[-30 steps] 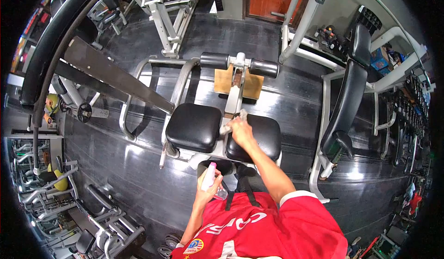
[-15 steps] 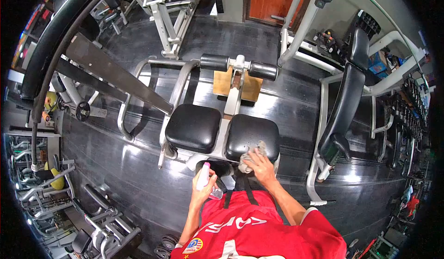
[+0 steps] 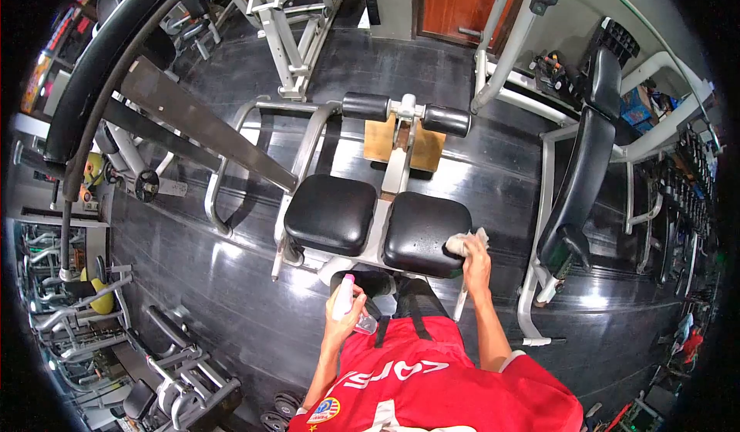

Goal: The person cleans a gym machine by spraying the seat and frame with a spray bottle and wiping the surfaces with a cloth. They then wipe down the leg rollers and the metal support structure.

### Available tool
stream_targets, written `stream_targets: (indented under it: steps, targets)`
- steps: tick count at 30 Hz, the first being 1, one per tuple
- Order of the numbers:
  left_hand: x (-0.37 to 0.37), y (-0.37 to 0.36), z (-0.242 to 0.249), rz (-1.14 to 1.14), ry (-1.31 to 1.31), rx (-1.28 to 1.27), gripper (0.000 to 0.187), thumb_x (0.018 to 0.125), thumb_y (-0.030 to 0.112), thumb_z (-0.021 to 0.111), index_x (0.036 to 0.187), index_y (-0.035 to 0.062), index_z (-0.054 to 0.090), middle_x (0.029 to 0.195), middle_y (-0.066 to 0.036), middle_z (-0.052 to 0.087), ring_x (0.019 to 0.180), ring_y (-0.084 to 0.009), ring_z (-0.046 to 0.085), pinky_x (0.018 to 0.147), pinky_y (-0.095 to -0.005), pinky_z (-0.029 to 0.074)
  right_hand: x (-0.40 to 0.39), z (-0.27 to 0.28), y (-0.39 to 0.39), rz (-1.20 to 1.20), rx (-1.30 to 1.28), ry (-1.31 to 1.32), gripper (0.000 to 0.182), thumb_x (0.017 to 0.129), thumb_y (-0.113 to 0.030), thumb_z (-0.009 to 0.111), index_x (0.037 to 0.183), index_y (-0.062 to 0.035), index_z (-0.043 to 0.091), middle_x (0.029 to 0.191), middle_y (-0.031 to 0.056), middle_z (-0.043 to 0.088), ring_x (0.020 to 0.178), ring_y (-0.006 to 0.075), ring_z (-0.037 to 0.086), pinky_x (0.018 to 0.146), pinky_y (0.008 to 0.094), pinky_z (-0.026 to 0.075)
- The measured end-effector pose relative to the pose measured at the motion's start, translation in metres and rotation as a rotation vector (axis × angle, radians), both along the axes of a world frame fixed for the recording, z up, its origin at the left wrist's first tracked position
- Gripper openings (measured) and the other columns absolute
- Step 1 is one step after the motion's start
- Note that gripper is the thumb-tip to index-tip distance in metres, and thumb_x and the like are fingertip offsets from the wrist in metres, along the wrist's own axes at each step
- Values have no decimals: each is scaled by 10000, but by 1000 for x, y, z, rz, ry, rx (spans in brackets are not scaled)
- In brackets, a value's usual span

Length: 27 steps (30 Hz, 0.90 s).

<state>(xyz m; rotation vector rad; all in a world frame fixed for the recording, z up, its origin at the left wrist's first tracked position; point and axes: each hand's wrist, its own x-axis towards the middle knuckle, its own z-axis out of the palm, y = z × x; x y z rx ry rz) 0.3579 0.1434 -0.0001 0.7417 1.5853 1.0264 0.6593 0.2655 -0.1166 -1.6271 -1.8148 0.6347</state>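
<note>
The right hand (image 3: 476, 256) grips a pale cloth (image 3: 465, 241) and presses it on the right edge of the right black seat pad (image 3: 422, 230) of a gym machine. Half a second ago this hand and the cloth were lower, on the near edge of the same pad. A second ago they were up at the far left corner of that pad, by the metal bar in the middle. So the cloth has gone around the pad, from far left, to near, to right. The left hand (image 3: 344, 311) is closed around a spray bottle (image 3: 344, 299) with a pink top. It holds the bottle upright close to the red shirt (image 3: 432, 386), near the body, and it has hardly moved. The left seat pad (image 3: 330, 212) sits just beside the right one, with no hand on it. Farther away, two black roller pads (image 3: 405, 113) stick out from the bar, above a wooden block (image 3: 378, 137) on the dark floor (image 3: 231, 278).
</note>
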Motion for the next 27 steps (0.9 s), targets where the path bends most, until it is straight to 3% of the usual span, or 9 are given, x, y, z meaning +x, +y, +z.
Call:
stream_targets:
  steps: [2, 8, 10, 12, 14, 16, 21, 25, 27]
  targets:
    - [0, 0, 0, -5, 0, 19, 164, 900, 61, 619, 1002, -37, 536, 807, -106, 602, 566, -161, 621, 523, -291, 507, 10, -24, 33, 2, 4, 22, 453, 713, 161, 512, 1128, 8, 613, 1147, 222, 629, 1149, 380, 567, 1018, 435, 425]
    - [4, 0, -2, -44, 7, -2, 148, 906, 59, 614, 996, -33, 542, 788, -97, 603, 579, -155, 627, 528, -289, 509, 8, -84, 139, 20, -65, 0, 372, 772, 79, 555, 1121, -18, 636, 1077, 222, 649, 1048, 386, 615, 931, 416, 479]
    - [7, 1, -2, -61, 17, 9, 144, 905, 58, 615, 993, -33, 544, 785, -95, 603, 580, -155, 628, 530, -289, 510, -3, -77, 152, -60, -418, -144, 340, 777, 47, 588, 1106, -18, 647, 1053, 224, 657, 1037, 395, 619, 905, 433, 490]
    - [6, 0, -1, -86, 32, 20, 141, 905, 56, 615, 990, -34, 546, 781, -94, 603, 581, -154, 629, 531, -288, 511, -3, -78, 143, -66, -388, -110, 331, 769, 38, 587, 1090, -11, 654, 1053, 224, 658, 1037, 401, 619, 884, 455, 494]
    - [9, 1, -2, -44, 13, 9, 135, 901, 45, 614, 988, -37, 550, 785, -92, 603, 575, -150, 624, 534, -285, 509, 3, -71, 111, 14, -153, -49, 351, 760, 64, 552, 1087, -9, 657, 1082, 220, 650, 1072, 401, 602, 914, 452, 489]
    - [15, 6, 0, -18, -21, 54, 130, 897, 51, 626, 984, -18, 561, 721, -67, 599, 558, -125, 611, 512, -263, 483, -4, -27, 67, 77, -32, -71, 385, 739, 100, 515, 1082, -3, 657, 1092, 207, 653, 1101, 395, 592, 964, 437, 473]
    - [19, 17, 0, -50, -16, 139, 125, 891, 54, 639, 978, -5, 570, 671, -44, 599, 550, -99, 601, 500, -242, 466, -8, 31, -12, 351, -88, -137, 503, 700, 127, 488, 1089, -124, 685, 1198, 112, 635, 1227, 310, 535, 1010, 382, 464]
    - [22, 20, -1, -69, -31, 131, 119, 888, 52, 642, 965, -3, 569, 676, -41, 602, 552, -97, 600, 502, -241, 467, 3, 23, 20, 429, -11, -72, 504, 683, 128, 465, 1071, -109, 682, 1155, 118, 648, 1203, 314, 555, 999, 385, 474]
    - [21, 18, 0, -77, -21, 153, 118, 888, 53, 643, 961, -2, 569, 675, -41, 602, 554, -96, 601, 504, -241, 468, 8, -7, 55, 299, -1, -103, 426, 771, 101, 454, 1065, -104, 684, 1168, 144, 644, 1188, 303, 562, 999, 389, 466]
